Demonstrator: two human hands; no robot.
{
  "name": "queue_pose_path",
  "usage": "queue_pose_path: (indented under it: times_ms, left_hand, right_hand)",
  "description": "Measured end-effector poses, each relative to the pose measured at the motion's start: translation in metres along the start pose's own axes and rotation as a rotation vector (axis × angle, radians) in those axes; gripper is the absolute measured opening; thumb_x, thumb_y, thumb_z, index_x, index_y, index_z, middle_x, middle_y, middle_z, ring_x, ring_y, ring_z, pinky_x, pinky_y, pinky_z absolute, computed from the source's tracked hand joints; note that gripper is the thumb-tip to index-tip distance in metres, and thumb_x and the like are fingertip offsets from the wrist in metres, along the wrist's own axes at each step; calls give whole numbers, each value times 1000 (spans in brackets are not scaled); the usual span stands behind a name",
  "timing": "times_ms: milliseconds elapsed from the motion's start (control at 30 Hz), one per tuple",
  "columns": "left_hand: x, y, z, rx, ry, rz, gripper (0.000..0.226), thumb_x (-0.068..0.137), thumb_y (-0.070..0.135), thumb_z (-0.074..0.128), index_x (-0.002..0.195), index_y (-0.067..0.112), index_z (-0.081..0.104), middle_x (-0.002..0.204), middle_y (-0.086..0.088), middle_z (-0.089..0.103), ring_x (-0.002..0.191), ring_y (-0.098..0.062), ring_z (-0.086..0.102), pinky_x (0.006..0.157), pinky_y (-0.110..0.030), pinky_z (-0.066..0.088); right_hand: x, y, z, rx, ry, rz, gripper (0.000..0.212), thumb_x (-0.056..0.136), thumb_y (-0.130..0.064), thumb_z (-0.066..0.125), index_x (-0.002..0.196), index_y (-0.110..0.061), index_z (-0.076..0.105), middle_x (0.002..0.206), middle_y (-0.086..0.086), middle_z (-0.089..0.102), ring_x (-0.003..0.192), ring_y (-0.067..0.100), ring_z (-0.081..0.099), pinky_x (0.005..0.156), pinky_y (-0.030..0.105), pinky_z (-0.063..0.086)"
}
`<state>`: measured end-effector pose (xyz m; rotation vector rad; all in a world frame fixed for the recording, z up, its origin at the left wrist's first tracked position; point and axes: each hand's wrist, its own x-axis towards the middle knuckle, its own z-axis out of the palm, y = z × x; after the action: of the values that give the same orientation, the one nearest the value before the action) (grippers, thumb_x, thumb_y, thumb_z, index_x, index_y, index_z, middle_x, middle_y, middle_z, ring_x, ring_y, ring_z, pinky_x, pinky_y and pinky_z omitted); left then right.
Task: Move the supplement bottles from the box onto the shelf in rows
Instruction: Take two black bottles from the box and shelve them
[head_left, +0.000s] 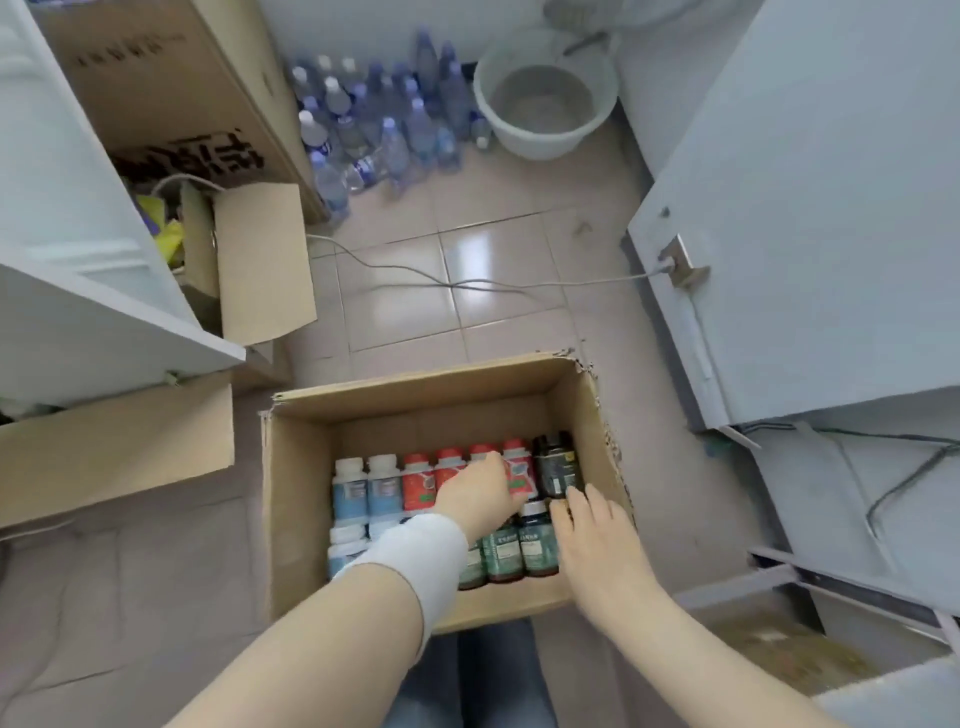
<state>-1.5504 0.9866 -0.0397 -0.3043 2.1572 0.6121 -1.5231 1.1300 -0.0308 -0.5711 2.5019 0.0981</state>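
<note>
- The supplement bottles (418, 480) lie packed side by side in the open cardboard box (415, 387) on the floor in front of me: white-and-blue ones at the left, red ones in the middle, dark ones (556, 467) at the right, green-labelled ones (501, 553) nearest me.
- My left hand (475, 493) lies over the red bottles with fingers bent down onto one. The back of the hand hides the fingertips, so I cannot tell if I grip it.
- My right hand (597, 540) is flat, fingers straight, touching the dark bottles and holding nothing.
- I judge them to be light, rigid plastic with smooth, slippery labels. The best hold is around the body just below the cap, since tight packing leaves little room for fingers.
- My forearms cover part of the near row, so its count is unclear.
- Labels are too blurred to read.
- Grey shelving (130, 322) stands at my left, its surfaces out of view.
</note>
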Motion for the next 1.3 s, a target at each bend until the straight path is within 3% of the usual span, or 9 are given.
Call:
queue_pose_path:
  times_ms: [167,433,733,800,867,967,1067,1200,1300]
  left_hand:
    - [86,15,25,-278,-30,-59,57,92,40,54,134,4,39,132,-13,54,120,-27,53,93,-33,43]
    - [127,24,40,-432,-35,-94,58,87,44,61,125,2,48,123,-10,58,114,-28,55,89,-31,44]
    - [112,-48,10,-1020,258,-247,49,81,30,71,123,13,51,110,0,58,105,-18,58,96,-33,47]
    - [112,-70,9,-1063,257,-281,51,82,29,70,125,14,49,112,1,56,109,-22,58,99,-39,47]
    - [113,-86,10,-1089,237,-303,52,84,29,68,129,12,47,114,0,55,109,-22,58,97,-37,48]
    - [116,-101,16,-1133,183,-321,41,87,28,64,122,15,47,118,-4,57,106,-22,58,94,-33,46]
    - [117,-106,20,-1199,134,-320,34,88,26,62,116,18,44,119,-7,58,105,-23,58,92,-31,45]
    - [112,-106,22,-1214,105,-281,69,78,42,68,135,13,41,129,-3,54,118,-22,53,107,-37,39]
    - [106,-103,19,-1284,107,-285,37,91,30,58,122,24,41,116,0,54,105,-15,52,95,-29,38]
  right_hand:
    - [24,4,48,-4,-31,-59,67,27,-13,92,90,2,74,93,25,71,86,40,69,66,48,58]
    - [43,20,64,-18,-80,-78,67,34,-20,92,95,-2,74,99,21,71,93,38,69,71,44,58]
    - [108,24,54,-74,-126,-111,68,28,-9,90,92,3,69,90,24,68,88,41,67,61,38,56]
    - [132,22,44,-145,-156,-98,64,50,-15,86,107,4,62,104,24,63,104,42,60,75,40,53]
    - [156,23,44,-228,-221,-131,52,86,-18,61,131,1,41,134,22,44,134,40,32,102,39,37]
    - [181,25,46,-381,-378,-186,60,94,-25,50,142,-1,25,150,17,29,144,37,6,115,38,17]
    - [192,23,56,-456,-432,-206,56,95,-27,47,142,-3,28,149,12,34,143,35,11,115,38,13]
    - [190,23,55,-419,-399,-179,51,92,-25,54,135,-4,37,141,15,42,138,35,20,112,37,21]
    - [182,21,50,-293,-364,-121,60,84,-20,65,133,-4,35,137,19,41,133,36,27,106,35,32]
